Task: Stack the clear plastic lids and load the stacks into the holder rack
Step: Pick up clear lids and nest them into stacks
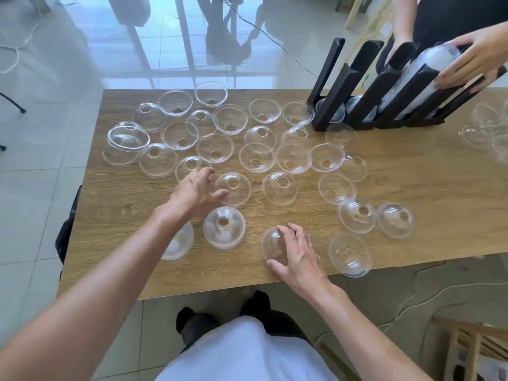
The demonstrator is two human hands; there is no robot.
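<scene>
Our left hand (196,192) hovers spread over the wooden table (412,210), fingertips near a dome lid (233,188). Our right hand (298,253) cups, fingers spread, a near-edge lid (270,244). Loose clear lids (257,156) scatter mid-table; the black holder rack (384,86) stands far right, another person's hand (472,60) on its stack.

wooden table (412,204), scattered clear lids (215,147) (many upturned), black rack (384,86)
</scene>
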